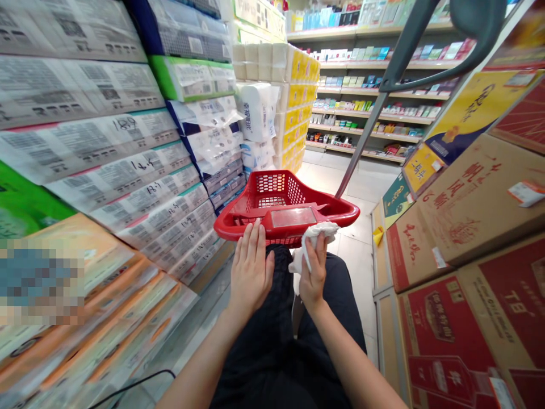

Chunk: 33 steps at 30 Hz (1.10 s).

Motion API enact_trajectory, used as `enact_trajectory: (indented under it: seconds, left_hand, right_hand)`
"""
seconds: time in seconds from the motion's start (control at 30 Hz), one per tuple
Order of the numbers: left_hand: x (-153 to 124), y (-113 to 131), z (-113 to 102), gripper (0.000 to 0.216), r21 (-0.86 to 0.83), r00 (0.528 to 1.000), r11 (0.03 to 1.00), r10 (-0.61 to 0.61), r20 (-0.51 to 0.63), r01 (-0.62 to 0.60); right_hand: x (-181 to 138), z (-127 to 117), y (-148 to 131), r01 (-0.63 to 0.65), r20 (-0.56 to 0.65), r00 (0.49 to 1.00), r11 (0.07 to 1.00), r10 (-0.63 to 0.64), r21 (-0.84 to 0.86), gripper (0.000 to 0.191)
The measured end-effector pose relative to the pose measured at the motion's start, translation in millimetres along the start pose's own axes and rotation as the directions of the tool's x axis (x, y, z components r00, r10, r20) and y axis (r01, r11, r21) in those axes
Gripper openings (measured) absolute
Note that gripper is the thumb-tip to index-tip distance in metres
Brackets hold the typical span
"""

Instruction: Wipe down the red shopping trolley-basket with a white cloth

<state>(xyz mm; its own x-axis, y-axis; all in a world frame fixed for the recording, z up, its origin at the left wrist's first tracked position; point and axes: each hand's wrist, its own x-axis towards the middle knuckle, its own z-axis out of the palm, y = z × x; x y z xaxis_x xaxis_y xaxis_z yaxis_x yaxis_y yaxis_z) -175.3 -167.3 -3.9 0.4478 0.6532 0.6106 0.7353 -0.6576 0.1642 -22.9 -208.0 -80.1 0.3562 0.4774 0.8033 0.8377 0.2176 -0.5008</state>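
Note:
A red plastic shopping basket (251,200) with mesh walls stands just in front of my knees, and a grey pull handle (361,136) slants up from its right side. My left hand (252,264) lies flat with fingers stretched out, its fingertips at the basket's near rim. In my right hand (314,270) is a crumpled white cloth (322,230), pinched between thumb and fingers beside the rim's right part. The cloth hangs partly below the hand. A clear label panel (293,216) sits in the middle of the near rim. Little of the basket's inside shows.
Stacked tissue packs (157,187) rise along the left, with orange packs (128,318) below. Yellow-and-white paper rolls (293,102) are piled ahead. Cardboard cartons (477,204) line the right. Product shelves (361,85) stand at the back beyond a tiled floor (355,261).

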Motion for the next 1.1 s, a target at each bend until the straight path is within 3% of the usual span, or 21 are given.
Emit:
enact_trajectory:
  seconds: [0.13, 0.27, 0.43, 0.6, 0.93, 1.1]
  left_hand:
    - [-1, -2, -1, 0.064, -0.023, 1.0, 1.0, 0.003, -0.002, -0.003]
    - [-1, -4, -1, 0.065, -0.042, 1.0, 0.999, 0.009, 0.012, -0.008]
    - [-1, -3, 0, 0.065, -0.038, 1.0, 0.999, 0.01, 0.004, -0.01]
    - [-1, -3, 0, 0.066, -0.022, 1.0, 1.0, 0.014, 0.015, -0.013]
    - [-1, -5, 7, 0.063, -0.083, 0.999, 0.997, -0.012, -0.03, 0.009]
    - [3, 13, 1, 0.061, -0.167, 0.991, 0.979, -0.124, -0.049, 0.114]
  right_hand:
    - [-4, 20, -32, 0.073, 0.069, 0.995, 0.995, -0.069, -0.066, 0.056]
    - [-5, 27, -42, 0.224, 0.144, 0.969, 0.957, -0.199, -0.185, 0.048]
    - [-5, 23, -30, 0.358, 0.224, 0.923, 0.911, -0.313, -0.203, 0.038]
    - [7, 5, -5, 0.442, 0.271, 0.886, 0.861, -0.376, -0.25, 0.042]
    - [22, -37, 34, 0.351, 0.207, 0.932, 0.878, -0.296, -0.324, 0.051]
    - [27, -55, 39, 0.302, 0.221, 0.94, 0.936, -0.261, -0.18, 0.048]
